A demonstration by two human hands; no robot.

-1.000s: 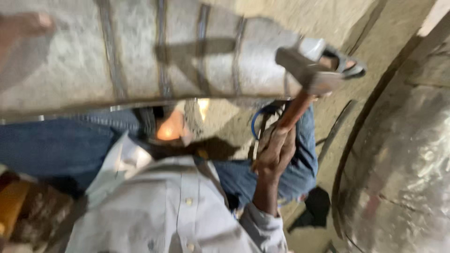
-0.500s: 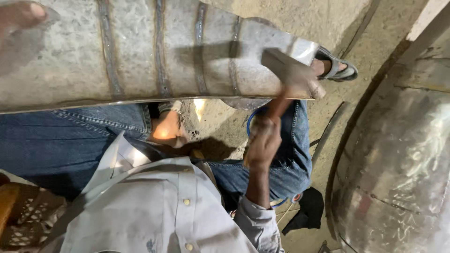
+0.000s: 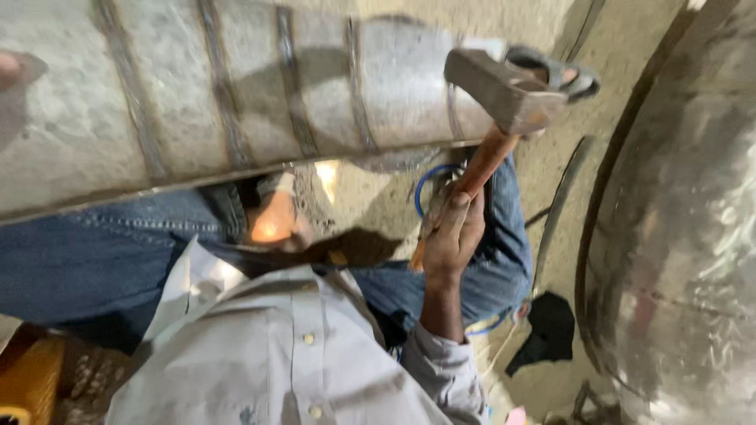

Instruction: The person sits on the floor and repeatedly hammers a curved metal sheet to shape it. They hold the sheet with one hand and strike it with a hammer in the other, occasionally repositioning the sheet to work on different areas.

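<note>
Since half a second before, the hammer [image 3: 504,93] had been drawn back off the sheet-metal duct [image 3: 236,102], its head lifted a little clear of the right-hand end and tilted, where earlier it had been pressed against the metal. The right hand [image 3: 453,236] was closed around the lower part of the orange wooden handle, low enough for a full swing to be allowed. The duct, a galvanised piece crossed by dark ribbed seams, was laid across the blue-jeaned knees [image 3: 94,252], apparently so that it was steadied at working height while its end was struck. The left hand [image 3: 17,69] was seen only as a fingertip at the upper left edge, rested on the duct; whether anything was grasped could not be told. A sandalled foot [image 3: 563,75] was set just behind the hammer head, and a large curved steel vessel [image 3: 685,236] stood to the right.
</note>
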